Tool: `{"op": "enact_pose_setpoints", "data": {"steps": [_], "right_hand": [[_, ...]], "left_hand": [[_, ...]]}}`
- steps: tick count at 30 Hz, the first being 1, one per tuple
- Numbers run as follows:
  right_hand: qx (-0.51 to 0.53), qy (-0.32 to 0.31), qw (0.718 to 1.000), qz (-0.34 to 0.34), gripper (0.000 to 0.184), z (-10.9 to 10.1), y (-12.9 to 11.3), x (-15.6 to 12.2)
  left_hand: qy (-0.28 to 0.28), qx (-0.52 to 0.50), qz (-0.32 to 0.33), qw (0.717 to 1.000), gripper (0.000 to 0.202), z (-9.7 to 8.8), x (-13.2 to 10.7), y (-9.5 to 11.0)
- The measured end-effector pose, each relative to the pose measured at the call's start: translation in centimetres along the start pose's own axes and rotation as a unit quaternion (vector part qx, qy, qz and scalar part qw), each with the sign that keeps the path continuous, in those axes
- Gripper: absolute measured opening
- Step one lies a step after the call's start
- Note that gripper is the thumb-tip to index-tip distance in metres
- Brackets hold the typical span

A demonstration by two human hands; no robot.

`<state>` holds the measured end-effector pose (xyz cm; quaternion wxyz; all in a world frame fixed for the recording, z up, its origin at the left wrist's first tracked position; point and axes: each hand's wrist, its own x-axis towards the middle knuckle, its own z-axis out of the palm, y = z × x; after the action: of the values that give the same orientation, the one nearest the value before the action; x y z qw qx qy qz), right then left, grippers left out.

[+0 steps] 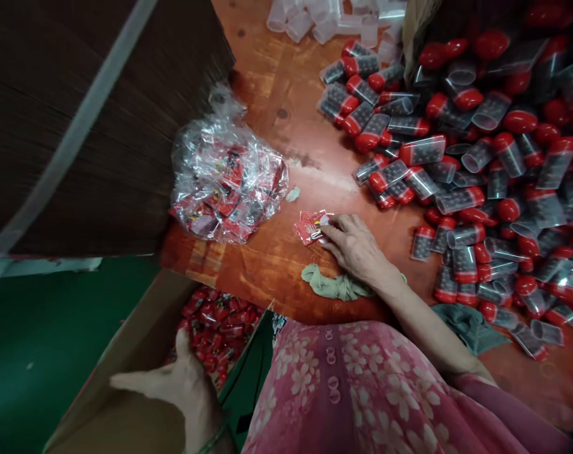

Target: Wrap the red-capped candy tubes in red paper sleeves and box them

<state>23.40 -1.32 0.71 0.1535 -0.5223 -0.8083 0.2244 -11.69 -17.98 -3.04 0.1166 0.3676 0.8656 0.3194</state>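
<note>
My right hand (pixel 355 246) rests on the red-brown table (pixel 267 252), its fingertips closed on a small red printed packet (pixel 310 226) lying flat there. My left hand (pixel 173 380) reaches down into a cardboard box (pixel 125 353) at the table's near left. Its thumb sticks out to the left, and its fingers lie on the red wrapped items (pixel 220 325) piled in the box. What those fingers hold, if anything, is hidden. A clear plastic bag (pixel 224 180) full of red packets sits left of my right hand.
A big heap of small clear tubes with red caps (pixel 480 164) covers the table's right side. Empty clear tubes (pixel 329 19) lie at the far edge. A green cloth (pixel 334 285) lies under my right wrist. A dark board (pixel 101 113) stands at left.
</note>
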Motion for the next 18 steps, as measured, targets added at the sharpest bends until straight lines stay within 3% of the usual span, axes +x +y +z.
{"op": "enact_pose_setpoints", "data": {"steps": [1,2,5,7,9,13,18], "right_hand": [[-0.015,-0.002,1.0,-0.002,0.028,0.3,0.3,0.2],[-0.027,-0.003,1.0,-0.006,0.027,0.5,0.5,0.2],[-0.051,0.003,0.998,-0.023,0.029,1.3,0.8,0.2],[-0.063,0.003,0.997,-0.037,0.029,1.8,0.9,0.1],[-0.077,0.001,0.996,-0.044,0.029,2.2,1.0,0.1],[-0.099,-0.007,0.995,-0.032,0.03,2.6,0.6,0.2],[-0.064,0.002,0.998,-0.021,0.03,0.3,0.3,0.0]], "left_hand": [[0.068,0.04,0.018,0.997,0.095,0.3,0.1,0.7],[0.095,0.058,0.057,0.992,0.089,0.9,0.1,2.0],[-0.022,-0.004,0.263,0.964,0.046,4.6,-0.4,8.5],[-0.107,-0.055,0.397,0.91,0.047,7.9,-0.9,12.9],[-0.17,-0.066,0.468,0.865,0.049,11.2,-1.2,16.0],[-0.23,-0.037,0.499,0.835,0.044,15.5,-0.8,18.0],[-0.211,-0.042,0.527,0.822,0.04,16.2,0.1,18.1]]}}
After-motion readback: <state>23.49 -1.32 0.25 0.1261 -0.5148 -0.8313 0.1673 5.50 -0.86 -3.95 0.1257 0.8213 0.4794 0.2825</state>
